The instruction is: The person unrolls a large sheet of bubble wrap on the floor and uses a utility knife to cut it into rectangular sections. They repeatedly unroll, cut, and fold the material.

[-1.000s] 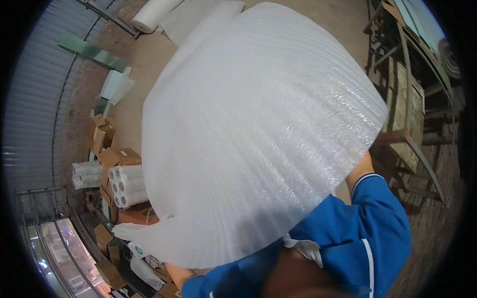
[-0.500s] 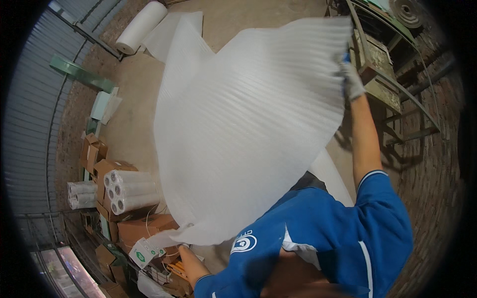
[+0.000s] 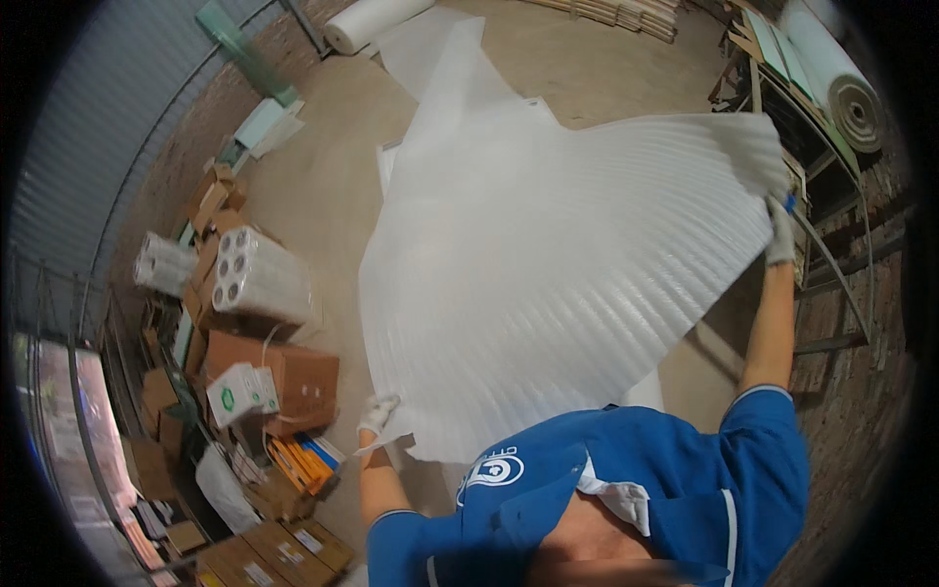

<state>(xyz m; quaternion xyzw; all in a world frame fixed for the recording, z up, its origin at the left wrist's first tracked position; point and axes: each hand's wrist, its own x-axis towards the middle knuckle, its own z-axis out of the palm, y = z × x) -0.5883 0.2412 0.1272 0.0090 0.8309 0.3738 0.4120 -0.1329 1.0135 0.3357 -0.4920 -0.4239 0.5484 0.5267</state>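
A wide, white, ribbed foam sheet [image 3: 548,264] spreads in front of me, its far tail narrowing toward a roll at the back. My left hand [image 3: 378,415], in a pale glove, is closed on the sheet's near left corner. Out at the right, my gloved right hand [image 3: 780,235] grips the sheet's right edge, with that arm stretched forward. A small blue thing [image 3: 789,203] shows at the right fingers; its kind is too small to tell. White edges of a flat framed thing [image 3: 387,168] peek out from beneath the sheet, which hides the rest.
The white foam roll [image 3: 367,24] lies at the far left. Plastic-wrapped rolls [image 3: 256,272], cardboard boxes [image 3: 298,386] and orange tools [image 3: 301,464] crowd the left side. At right stands a metal-framed rack [image 3: 817,161] bearing another roll [image 3: 836,83]. Stacked boards [image 3: 626,15] lie at the back.
Both hands have spread the sheet wider, and its raised right part has come down. My left hand now shows fully at the corner. The view has shifted, showing more boxes at lower left.
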